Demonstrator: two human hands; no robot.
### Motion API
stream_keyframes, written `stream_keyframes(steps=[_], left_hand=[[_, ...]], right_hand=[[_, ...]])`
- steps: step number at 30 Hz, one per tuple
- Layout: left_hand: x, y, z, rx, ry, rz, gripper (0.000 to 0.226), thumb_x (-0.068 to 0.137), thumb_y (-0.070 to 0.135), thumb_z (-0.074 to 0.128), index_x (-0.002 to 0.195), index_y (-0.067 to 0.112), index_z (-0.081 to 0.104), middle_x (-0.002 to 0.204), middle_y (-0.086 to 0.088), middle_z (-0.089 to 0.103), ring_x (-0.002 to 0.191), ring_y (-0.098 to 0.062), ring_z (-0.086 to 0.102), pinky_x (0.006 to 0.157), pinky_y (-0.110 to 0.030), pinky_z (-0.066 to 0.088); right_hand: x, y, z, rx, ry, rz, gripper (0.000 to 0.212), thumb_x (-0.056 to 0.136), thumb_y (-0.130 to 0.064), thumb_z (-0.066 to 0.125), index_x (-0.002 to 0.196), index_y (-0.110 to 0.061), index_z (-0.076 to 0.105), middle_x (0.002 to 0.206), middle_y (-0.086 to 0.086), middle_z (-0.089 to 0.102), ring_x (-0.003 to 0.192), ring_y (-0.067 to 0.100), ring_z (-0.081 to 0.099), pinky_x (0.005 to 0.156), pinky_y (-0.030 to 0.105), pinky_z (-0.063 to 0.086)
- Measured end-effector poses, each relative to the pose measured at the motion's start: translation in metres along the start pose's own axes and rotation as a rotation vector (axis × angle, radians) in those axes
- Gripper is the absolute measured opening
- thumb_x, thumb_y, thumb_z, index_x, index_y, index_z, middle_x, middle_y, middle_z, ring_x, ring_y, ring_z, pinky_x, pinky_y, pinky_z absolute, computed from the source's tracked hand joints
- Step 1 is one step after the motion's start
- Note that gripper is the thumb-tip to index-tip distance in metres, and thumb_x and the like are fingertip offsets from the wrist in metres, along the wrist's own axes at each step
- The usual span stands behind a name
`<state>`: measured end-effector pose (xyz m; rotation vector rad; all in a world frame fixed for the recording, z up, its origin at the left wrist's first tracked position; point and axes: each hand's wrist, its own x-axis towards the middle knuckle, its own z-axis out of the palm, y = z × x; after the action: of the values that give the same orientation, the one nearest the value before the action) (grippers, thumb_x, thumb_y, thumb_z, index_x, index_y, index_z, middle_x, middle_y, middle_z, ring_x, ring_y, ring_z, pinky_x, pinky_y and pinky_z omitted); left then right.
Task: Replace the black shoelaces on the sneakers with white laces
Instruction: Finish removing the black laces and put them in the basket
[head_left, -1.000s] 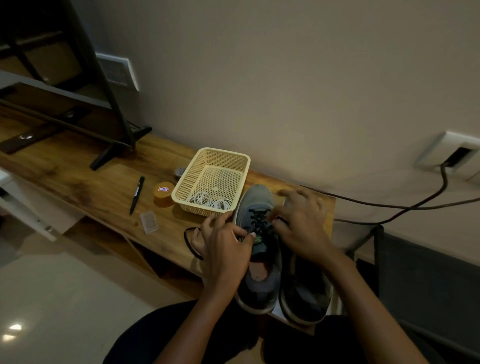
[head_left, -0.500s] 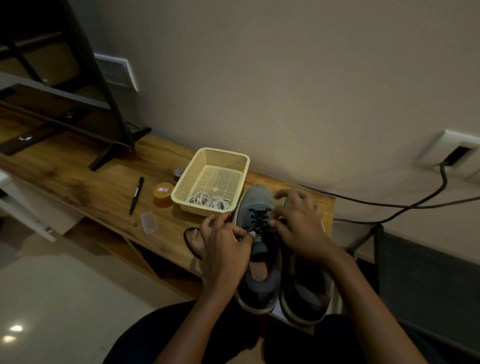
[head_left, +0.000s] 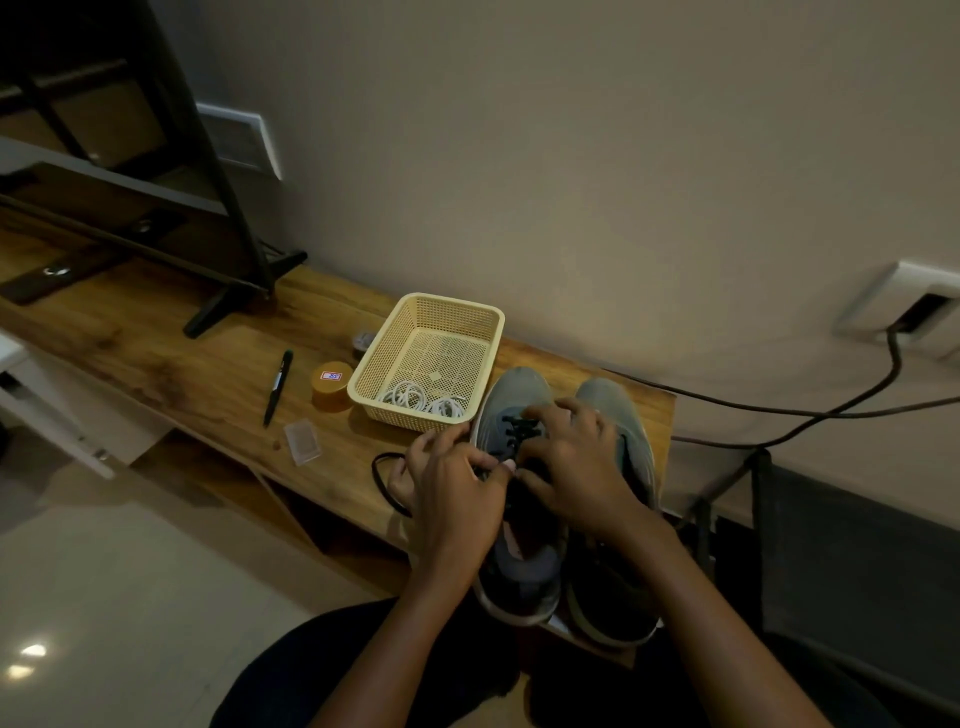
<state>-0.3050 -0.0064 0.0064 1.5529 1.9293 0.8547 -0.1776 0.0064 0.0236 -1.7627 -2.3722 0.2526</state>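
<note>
Two grey sneakers stand side by side at the near right end of the wooden bench: the left sneaker (head_left: 519, 395) and the right sneaker (head_left: 610, 402). The left one carries a black lace (head_left: 514, 431), and a loose loop of it (head_left: 382, 480) trails off to the left on the wood. My left hand (head_left: 452, 499) pinches the lace at the sneaker's left side. My right hand (head_left: 576, 467) has its fingers curled over the lacing on the tongue. Coiled white laces (head_left: 423, 402) lie in the cream basket (head_left: 493, 322) behind the shoes.
On the bench (head_left: 156, 358) lie a black pen (head_left: 278, 387), an orange tape roll (head_left: 331, 384) and a small clear plastic case (head_left: 302, 441). A black stand leg (head_left: 228, 301) is at the back left. A cable (head_left: 831, 415) runs to a wall socket (head_left: 914, 312). A dark chair (head_left: 857, 545) is on the right.
My right hand has shifted slightly back toward me along the lacing. My left hand stays at the sneaker's left side with the lace.
</note>
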Motion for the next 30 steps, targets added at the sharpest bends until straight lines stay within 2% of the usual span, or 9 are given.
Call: stream_keyframes(steps=[5,8,12,15,19,26,30], left_hand=[[-0.002,0.001,-0.001,0.027,-0.007,0.013,0.021,0.081,0.037,0.067,0.066,0.029,0.057,0.137,0.020,0.044,0.134,-0.007,0.018,0.102,-0.031,0.001],[-0.002,0.001,-0.001,0.033,-0.001,0.012,0.021,0.081,0.038,0.067,0.065,0.029,0.058,0.137,0.019,0.044,0.134,-0.008,0.019,0.105,-0.034,0.002],[-0.002,0.001,0.000,0.023,0.002,0.027,0.029,0.080,0.037,0.069,0.059,0.032,0.050,0.137,0.018,0.044,0.134,-0.008,0.019,0.107,-0.036,0.003],[-0.002,0.001,-0.001,0.001,-0.003,0.034,0.026,0.081,0.036,0.069,0.061,0.032,0.051,0.137,0.018,0.044,0.134,-0.006,0.018,0.106,-0.033,0.002],[-0.002,0.000,-0.002,-0.028,-0.010,0.014,0.023,0.081,0.034,0.069,0.064,0.031,0.055,0.137,0.018,0.045,0.134,-0.006,0.019,0.103,-0.029,0.000],[-0.002,0.000,-0.001,0.029,-0.012,0.015,0.023,0.081,0.038,0.067,0.064,0.032,0.053,0.137,0.019,0.044,0.134,-0.006,0.018,0.105,-0.034,0.002],[-0.002,0.000,-0.001,0.022,-0.001,0.018,0.023,0.081,0.038,0.068,0.064,0.032,0.053,0.136,0.019,0.045,0.133,-0.006,0.018,0.105,-0.033,0.003]], right_hand=[[-0.001,0.007,-0.013,0.025,0.064,-0.021,0.019,0.088,-0.031,0.058,0.095,-0.019,0.071,0.138,-0.005,0.039,0.134,0.024,0.014,0.106,0.043,0.009],[-0.003,0.019,-0.027,0.097,0.070,0.021,0.015,0.086,-0.032,0.062,0.090,-0.021,0.071,0.133,-0.010,0.041,0.131,0.020,0.014,0.102,0.035,0.010],[-0.005,0.027,-0.033,0.144,0.088,0.099,0.009,0.083,-0.030,0.065,0.085,-0.023,0.069,0.128,-0.009,0.046,0.127,0.020,0.021,0.101,0.037,0.015],[-0.004,0.018,-0.025,0.103,0.107,0.083,0.015,0.084,-0.031,0.061,0.098,-0.027,0.066,0.141,-0.006,0.036,0.133,0.022,0.015,0.104,0.040,0.014],[0.000,0.002,-0.007,-0.010,-0.017,0.041,0.024,0.092,-0.036,0.050,0.105,-0.025,0.066,0.151,-0.005,0.022,0.141,0.025,0.000,0.111,0.047,0.000],[0.000,0.008,-0.014,0.006,0.034,-0.002,0.022,0.091,-0.032,0.053,0.095,-0.021,0.070,0.142,-0.007,0.034,0.138,0.025,0.007,0.111,0.050,0.005],[-0.005,0.024,-0.031,0.104,0.092,0.029,0.027,0.086,-0.040,0.051,0.085,-0.022,0.071,0.135,-0.010,0.042,0.132,0.019,0.014,0.106,0.040,0.008]])
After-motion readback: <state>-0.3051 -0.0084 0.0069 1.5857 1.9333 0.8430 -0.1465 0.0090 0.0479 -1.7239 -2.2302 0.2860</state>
